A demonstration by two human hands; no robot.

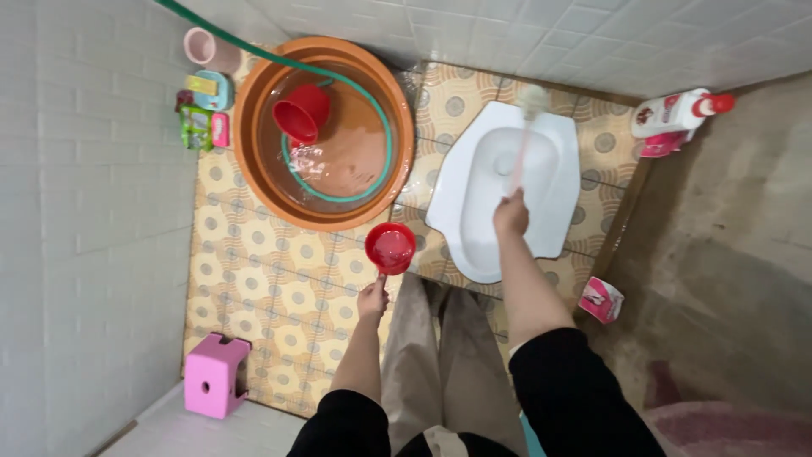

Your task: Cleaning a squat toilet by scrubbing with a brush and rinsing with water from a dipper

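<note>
My left hand [372, 298] grips the handle of a red water scoop [390, 248], held level over the patterned floor tiles beside the toilet. My right hand [511, 213] is closed on the handle of a white toilet brush [526, 127] that reaches over a white squat toilet pan [507, 190]; the brush head, blurred, lies at the pan's far rim. The scoop appears to hold some water.
A big orange basin [254, 135] of water holds a second red scoop [301, 112] and a green hose [381, 161]. A pink stool [214, 375] stands at lower left. Soap items and a pink cup [201, 44] sit by the wall, a white cleaner bottle [677, 112] at right, a small pink packet [601, 300].
</note>
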